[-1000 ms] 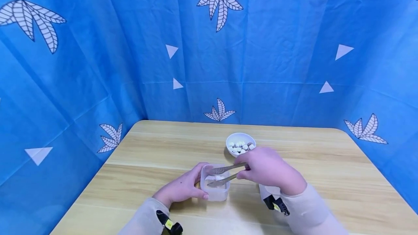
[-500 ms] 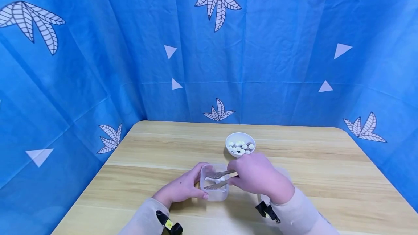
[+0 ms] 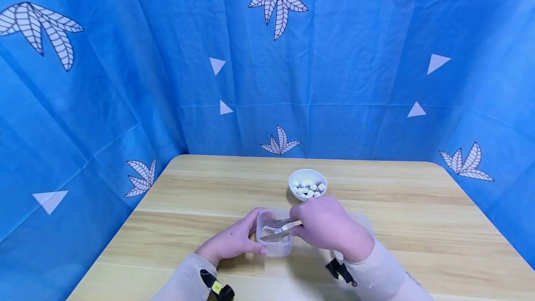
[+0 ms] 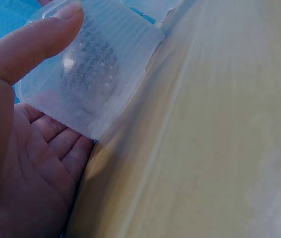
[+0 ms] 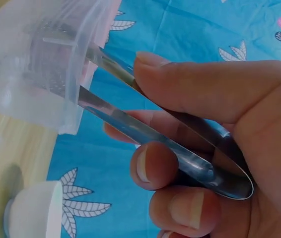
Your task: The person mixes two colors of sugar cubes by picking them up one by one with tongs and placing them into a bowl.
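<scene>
A clear plastic container (image 3: 277, 249) stands near the table's front, tilted slightly in the left wrist view. My left hand (image 3: 235, 240) grips its left side, thumb (image 4: 41, 42) over the near wall and fingers around the far and lower side. Metal tongs (image 5: 115, 116) are held in my right hand (image 3: 328, 224), thumb on one arm and fingers on the other. Their perforated tips reach down inside the container and stand apart. A few small white pieces (image 3: 285, 228) lie in it between the tips, partly hidden by the tongs.
Behind my right hand, a white bowl (image 3: 307, 173) holds several small white pieces and some brownish ones. Another clear plastic container (image 3: 362, 221) is mostly covered by my right forearm. A blue patterned curtain (image 3: 355, 59) hangs around the wooden table (image 3: 225, 175).
My right hand has moved left and slightly toward me, bringing the tongs further into the container. The left hand and container have stayed in place.
</scene>
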{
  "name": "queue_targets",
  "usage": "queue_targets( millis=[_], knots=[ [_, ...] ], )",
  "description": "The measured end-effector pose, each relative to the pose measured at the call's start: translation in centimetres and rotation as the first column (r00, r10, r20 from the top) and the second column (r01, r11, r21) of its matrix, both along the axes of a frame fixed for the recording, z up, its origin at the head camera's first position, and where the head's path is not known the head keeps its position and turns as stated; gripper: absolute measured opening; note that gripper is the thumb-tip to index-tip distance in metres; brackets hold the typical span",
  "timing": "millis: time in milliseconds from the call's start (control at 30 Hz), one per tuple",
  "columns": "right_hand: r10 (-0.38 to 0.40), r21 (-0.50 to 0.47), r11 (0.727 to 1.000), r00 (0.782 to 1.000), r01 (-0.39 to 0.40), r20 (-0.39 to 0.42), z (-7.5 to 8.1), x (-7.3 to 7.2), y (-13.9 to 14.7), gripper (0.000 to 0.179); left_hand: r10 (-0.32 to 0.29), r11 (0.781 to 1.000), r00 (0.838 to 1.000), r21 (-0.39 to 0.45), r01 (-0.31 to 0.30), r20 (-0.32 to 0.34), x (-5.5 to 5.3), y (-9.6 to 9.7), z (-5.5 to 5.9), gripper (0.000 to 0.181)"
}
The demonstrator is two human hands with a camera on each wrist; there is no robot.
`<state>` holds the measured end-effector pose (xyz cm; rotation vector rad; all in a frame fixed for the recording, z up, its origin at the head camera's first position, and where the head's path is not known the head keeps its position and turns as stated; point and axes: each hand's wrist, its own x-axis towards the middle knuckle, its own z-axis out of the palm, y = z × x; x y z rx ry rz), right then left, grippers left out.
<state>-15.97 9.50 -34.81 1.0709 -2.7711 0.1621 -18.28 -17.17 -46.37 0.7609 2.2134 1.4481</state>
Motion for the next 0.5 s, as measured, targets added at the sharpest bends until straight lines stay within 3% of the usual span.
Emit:
queue_targets(
  millis=[200, 367, 500],
  knots=[
    [-0.040, 0.024, 0.999, 0.999, 0.040, -0.003, 0.24, 0.16, -0.11, 0.022, -0.003, 1.000, 1.000, 0.014, 0.003, -0.007, 0.04, 0.00, -0.02, 0.087],
    [-0.007, 0.065, 0.998, 1.000, 0.008, -0.021, -0.05, 0.19, -0.43, 0.022, -0.014, 1.000, 0.999, 0.005, 0.015, -0.039, -0.05, 0.02, -0.21, 0.087],
    [0.013, 0.026, 1.000, 1.000, -0.013, -0.014, 0.27, 0.22, -0.06, 0.018, -0.011, 1.000, 0.999, -0.007, 0.011, -0.042, -0.16, -0.10, -0.38, 0.088]
  ],
)
